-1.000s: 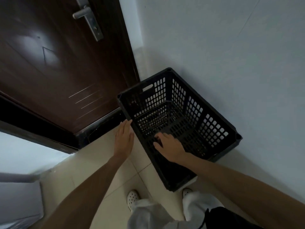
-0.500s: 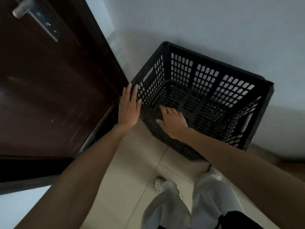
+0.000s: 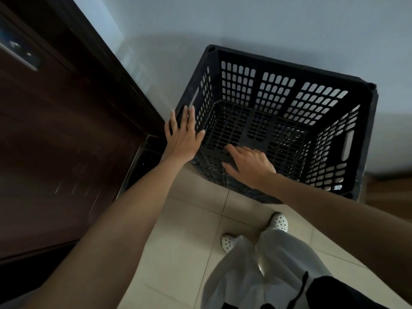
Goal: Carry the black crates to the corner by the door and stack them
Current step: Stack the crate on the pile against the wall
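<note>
Black crate (image 3: 256, 130), made of perforated plastic, stands upright on the pale tiled floor (image 3: 189, 241) at about 1 o'clock in the view. It is tucked into the corner between a white wall (image 3: 267, 23) at 12 o'clock and a dark wooden door (image 3: 66, 141) at 9 o'clock. Its open top faces up and it is empty. Its long axis seems to run along the wall, from roughly 10 o'clock to 4 o'clock, with a handle slot in each short end. The left hand (image 3: 182, 134) lies flat, fingers straight and slightly spread, against the short end nearest the door, likely to nudge or steady the crate square into the corner. The right hand (image 3: 249, 166) rests on the near long rim at the crate's 6 o'clock, fingers relaxed and only loosely bent, gripping nothing that can be seen. No second crate is in view, so the stacking looks not yet done. White shoes (image 3: 278, 221) stand at 6 o'clock.
</note>
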